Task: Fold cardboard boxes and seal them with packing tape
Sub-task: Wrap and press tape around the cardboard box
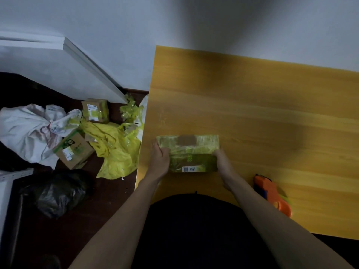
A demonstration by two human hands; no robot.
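Observation:
A small cardboard box (189, 152) wrapped in yellow-green tape lies near the left front edge of the wooden table (262, 105). A white barcode label shows on its near side. My left hand (159, 159) grips the box's left end, fingers curled over its top. My right hand (221, 159) holds the right end the same way. An orange tape dispenser (272, 193) lies on the table to the right of my right forearm, apart from both hands.
On the dark floor left of the table lie two taped cardboard boxes (73, 150) (95, 110), a yellow bag (116, 152) with scraps of tape, a white sack (29, 129) and a black bag (60, 193). A white wall stands behind.

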